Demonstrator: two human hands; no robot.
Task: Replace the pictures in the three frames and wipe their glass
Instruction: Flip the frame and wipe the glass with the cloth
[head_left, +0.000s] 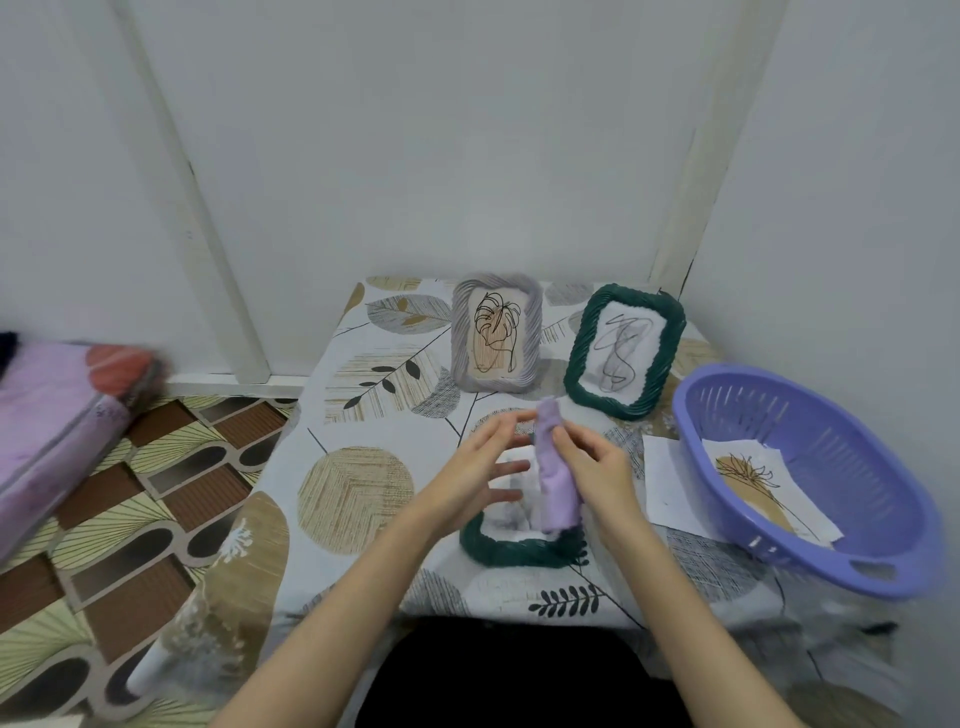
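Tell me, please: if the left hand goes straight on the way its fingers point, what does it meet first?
Most likely the cloth, which the right hand holds upright just past the left hand's fingertips. Depth is unclear, so it may pass in front.

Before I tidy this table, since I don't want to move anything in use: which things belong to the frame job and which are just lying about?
Part of the job:
grey frame
standing green frame
flat green frame
lilac cloth, in the right hand
loose pictures
purple basket holding a picture

Lying about:
pink cushion
white roll on the floor
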